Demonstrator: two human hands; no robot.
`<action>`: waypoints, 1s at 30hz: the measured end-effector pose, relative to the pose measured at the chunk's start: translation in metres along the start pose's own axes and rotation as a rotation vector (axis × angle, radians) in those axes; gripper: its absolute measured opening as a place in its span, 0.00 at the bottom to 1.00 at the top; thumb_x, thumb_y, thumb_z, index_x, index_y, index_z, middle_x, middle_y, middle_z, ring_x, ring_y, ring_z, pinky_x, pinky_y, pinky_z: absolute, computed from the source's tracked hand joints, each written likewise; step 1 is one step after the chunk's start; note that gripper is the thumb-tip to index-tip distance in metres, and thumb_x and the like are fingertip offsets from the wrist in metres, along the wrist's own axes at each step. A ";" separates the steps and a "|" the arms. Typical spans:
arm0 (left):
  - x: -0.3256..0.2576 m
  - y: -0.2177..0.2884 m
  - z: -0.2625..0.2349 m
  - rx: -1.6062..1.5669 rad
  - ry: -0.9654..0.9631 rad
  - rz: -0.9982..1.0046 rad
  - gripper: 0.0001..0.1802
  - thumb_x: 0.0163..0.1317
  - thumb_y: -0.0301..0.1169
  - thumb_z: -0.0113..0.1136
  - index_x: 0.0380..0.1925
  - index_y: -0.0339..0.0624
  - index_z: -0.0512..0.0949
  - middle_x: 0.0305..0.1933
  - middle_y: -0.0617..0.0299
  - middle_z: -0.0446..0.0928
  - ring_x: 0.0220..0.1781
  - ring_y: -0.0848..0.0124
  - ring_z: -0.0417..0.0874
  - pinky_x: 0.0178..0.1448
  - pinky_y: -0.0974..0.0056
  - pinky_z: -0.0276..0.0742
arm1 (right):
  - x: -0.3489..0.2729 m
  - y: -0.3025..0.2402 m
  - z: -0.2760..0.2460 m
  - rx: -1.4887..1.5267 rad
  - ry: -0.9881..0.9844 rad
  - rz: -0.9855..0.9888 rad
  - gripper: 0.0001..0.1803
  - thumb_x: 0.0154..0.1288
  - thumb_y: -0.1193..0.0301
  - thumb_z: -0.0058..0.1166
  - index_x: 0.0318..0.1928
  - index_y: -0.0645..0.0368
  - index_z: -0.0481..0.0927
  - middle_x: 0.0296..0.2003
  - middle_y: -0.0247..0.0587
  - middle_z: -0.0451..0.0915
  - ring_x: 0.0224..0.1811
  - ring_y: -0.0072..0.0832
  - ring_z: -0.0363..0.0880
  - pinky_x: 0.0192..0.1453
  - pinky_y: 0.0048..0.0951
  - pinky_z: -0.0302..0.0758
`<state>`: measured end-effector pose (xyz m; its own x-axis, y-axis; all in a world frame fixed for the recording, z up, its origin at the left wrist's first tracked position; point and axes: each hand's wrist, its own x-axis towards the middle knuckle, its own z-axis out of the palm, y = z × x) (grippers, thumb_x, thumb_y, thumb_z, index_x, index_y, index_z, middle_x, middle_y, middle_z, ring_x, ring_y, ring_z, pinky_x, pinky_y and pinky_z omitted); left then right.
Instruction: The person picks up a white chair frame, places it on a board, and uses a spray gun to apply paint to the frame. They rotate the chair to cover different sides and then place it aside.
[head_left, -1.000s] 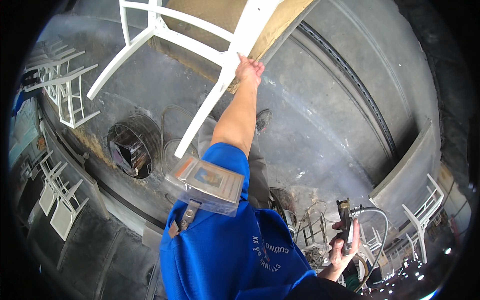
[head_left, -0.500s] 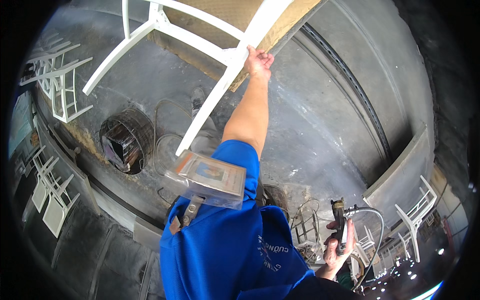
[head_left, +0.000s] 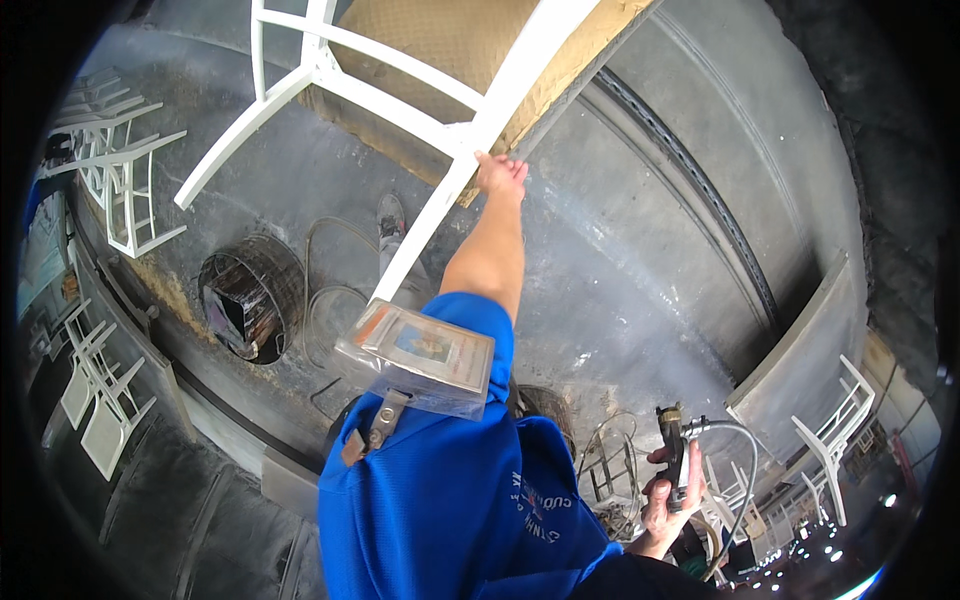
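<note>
A white wooden chair frame (head_left: 400, 115) stands tilted at the top, with its long straight leg slanting down toward me. My left hand (head_left: 502, 175) is stretched out to this leg and closed at its right edge, thumb and finger against the wood, the other fingers curled. Down at the lower right, my right hand (head_left: 668, 510) wraps round the handle of a dark spray gun (head_left: 676, 460) with a brass-coloured head. A grey hose (head_left: 745, 450) runs from the gun and loops downward. The gun points away from the chair, apart from it.
Under the chair lies a brown cardboard-topped board (head_left: 430, 50). A round dark bucket (head_left: 252, 300) stands on the grey floor at left, beside a loose hose (head_left: 325, 290). More white chairs (head_left: 130, 180) stand far left and at right. A curved chain track (head_left: 690, 180) crosses the floor.
The chair frame has shifted slightly downward, and my left hand has moved down and a little left with it. My right hand with the spray gun has barely moved.
</note>
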<state>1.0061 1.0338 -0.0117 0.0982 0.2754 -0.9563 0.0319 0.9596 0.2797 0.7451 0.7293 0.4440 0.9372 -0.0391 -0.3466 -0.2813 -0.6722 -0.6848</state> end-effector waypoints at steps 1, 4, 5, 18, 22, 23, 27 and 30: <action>0.007 0.002 -0.007 0.030 -0.041 0.011 0.36 0.78 0.64 0.37 0.38 0.37 0.73 0.28 0.62 0.70 0.34 0.63 0.77 0.51 0.53 0.83 | 0.000 0.001 0.000 -0.002 0.003 0.017 0.40 0.74 0.47 0.56 0.74 0.63 0.67 0.36 0.47 0.87 0.25 0.25 0.76 0.32 0.29 0.71; 0.017 0.003 -0.010 -0.045 -0.054 -0.024 0.37 0.77 0.65 0.36 0.39 0.38 0.73 0.28 0.62 0.69 0.34 0.63 0.76 0.53 0.52 0.82 | -0.002 0.004 -0.002 -0.044 0.004 0.032 0.40 0.74 0.47 0.56 0.73 0.63 0.68 0.35 0.47 0.86 0.26 0.27 0.77 0.33 0.31 0.72; 0.016 0.001 -0.006 -0.101 -0.059 -0.026 0.37 0.77 0.66 0.36 0.39 0.38 0.73 0.28 0.62 0.69 0.34 0.63 0.75 0.53 0.52 0.82 | -0.002 0.004 -0.003 -0.057 0.002 0.035 0.40 0.74 0.47 0.56 0.73 0.63 0.68 0.35 0.47 0.86 0.26 0.27 0.77 0.33 0.31 0.72; -0.017 0.004 -0.010 0.088 0.048 -0.048 0.37 0.76 0.65 0.35 0.38 0.37 0.71 0.29 0.58 0.71 0.36 0.59 0.78 0.54 0.47 0.83 | 0.002 0.001 -0.001 -0.009 -0.038 -0.035 0.40 0.74 0.48 0.58 0.74 0.63 0.68 0.37 0.47 0.86 0.23 0.25 0.75 0.30 0.29 0.72; 0.005 0.001 -0.014 0.192 0.003 -0.119 0.42 0.77 0.65 0.26 0.49 0.31 0.69 0.34 0.54 0.70 0.42 0.53 0.77 0.61 0.42 0.80 | 0.000 0.002 0.004 -0.024 -0.001 -0.018 0.40 0.74 0.47 0.56 0.74 0.63 0.67 0.37 0.47 0.86 0.24 0.24 0.75 0.30 0.29 0.71; 0.009 -0.001 -0.015 0.231 -0.018 -0.140 0.46 0.77 0.66 0.23 0.54 0.28 0.69 0.35 0.53 0.70 0.44 0.51 0.77 0.63 0.42 0.79 | 0.000 0.003 0.005 -0.018 0.012 -0.022 0.41 0.74 0.46 0.56 0.74 0.63 0.67 0.36 0.47 0.86 0.24 0.24 0.74 0.30 0.29 0.71; 0.000 -0.011 -0.037 0.346 0.008 -0.177 0.21 0.79 0.44 0.47 0.41 0.34 0.73 0.30 0.56 0.68 0.34 0.59 0.77 0.40 0.51 0.86 | 0.004 0.003 0.006 0.057 0.112 0.042 0.43 0.76 0.43 0.52 0.77 0.62 0.63 0.36 0.45 0.85 0.21 0.19 0.73 0.26 0.25 0.68; -0.047 -0.035 -0.090 0.863 -0.316 0.017 0.09 0.76 0.34 0.53 0.38 0.42 0.75 0.28 0.60 0.71 0.30 0.68 0.77 0.31 0.58 0.82 | 0.015 0.006 -0.005 0.182 0.284 0.108 0.45 0.76 0.42 0.52 0.79 0.58 0.59 0.38 0.42 0.81 0.21 0.17 0.73 0.18 0.18 0.66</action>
<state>0.9106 0.9921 0.0160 0.3685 0.1388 -0.9192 0.7468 0.5446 0.3817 0.7584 0.7209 0.4381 0.9129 -0.3239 -0.2484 -0.3898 -0.5113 -0.7659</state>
